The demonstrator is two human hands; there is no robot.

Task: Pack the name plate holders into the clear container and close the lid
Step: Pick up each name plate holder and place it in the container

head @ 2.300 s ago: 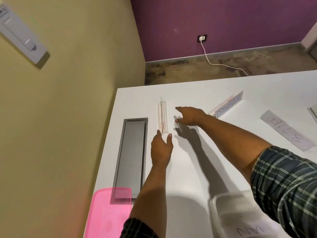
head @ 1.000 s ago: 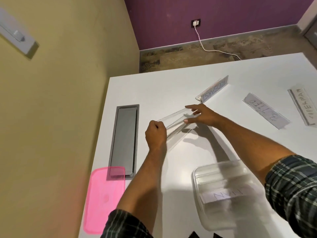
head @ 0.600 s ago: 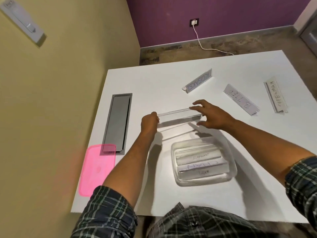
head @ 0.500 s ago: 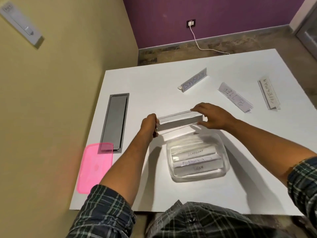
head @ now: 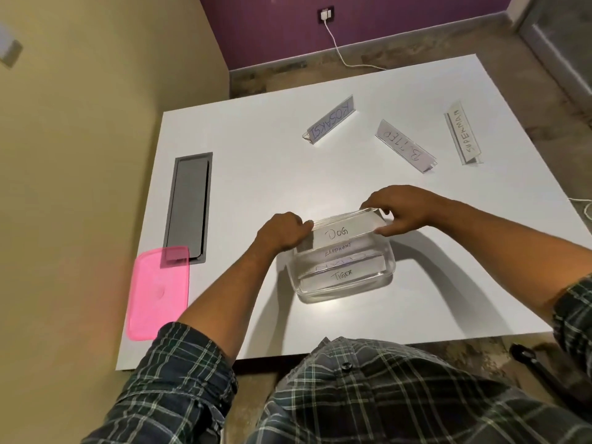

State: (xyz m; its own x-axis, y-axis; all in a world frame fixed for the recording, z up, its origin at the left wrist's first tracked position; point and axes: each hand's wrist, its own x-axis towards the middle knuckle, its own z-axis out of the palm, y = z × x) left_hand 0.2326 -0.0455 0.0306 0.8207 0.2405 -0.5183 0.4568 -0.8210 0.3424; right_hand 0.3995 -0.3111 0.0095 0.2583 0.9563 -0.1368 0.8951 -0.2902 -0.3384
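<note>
A clear name plate holder marked DOG [head: 340, 231] hangs over the far rim of the clear container [head: 344, 291]. My left hand [head: 282, 233] grips its left end and my right hand [head: 398, 208] pinches its right end. Inside the container lie holders marked ELEPHANT [head: 338, 249] and TIGER [head: 343, 275], with one more between them. Three holders lie farther back on the white table [head: 256, 174]: KOSAKSI [head: 330, 125], one marked B.TTER [head: 404, 145] and SUPERMAN [head: 463, 134]. The pink lid [head: 157, 291] lies flat at the near left.
A grey cable hatch [head: 189, 205] is set into the table's left side, its near end under the pink lid. A yellow wall runs along the left edge. A white cable [head: 346, 60] trails on the floor beyond the table. A dark object [head: 528, 360] lies on the floor at right.
Both hands lifted the DOG holder from the table's far left, turned it crosswise and brought it toward me, down to the container's far rim. The view tilted down.
</note>
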